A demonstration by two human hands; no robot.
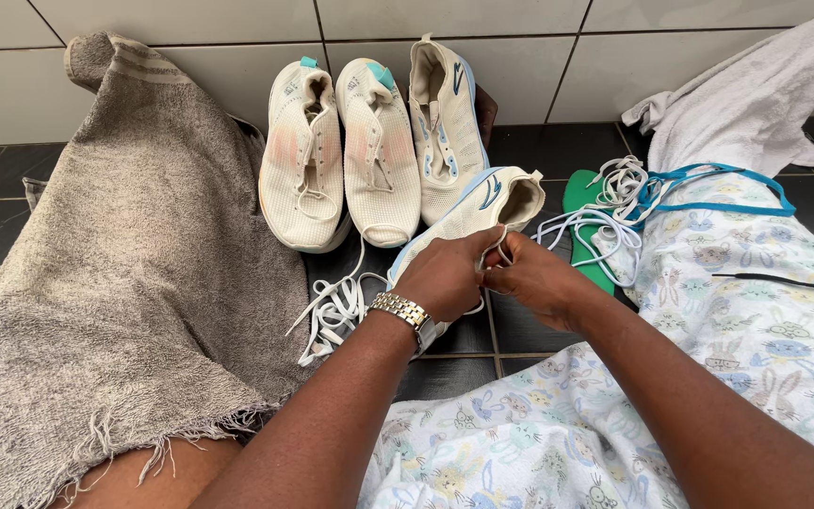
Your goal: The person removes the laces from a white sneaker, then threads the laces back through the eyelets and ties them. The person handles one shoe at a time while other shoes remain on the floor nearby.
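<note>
White cord lace (495, 247), mesh shoe (468, 219)

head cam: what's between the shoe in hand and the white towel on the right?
In the head view, between the held shoe and the white towel lie a green insole and a tangle of white laces, plus a blue lace.

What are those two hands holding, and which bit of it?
Both hands, left hand and right hand, pinch a white shoelace at a short loop between their fingertips, just over the blue-trimmed shoe lying on its side.
</note>
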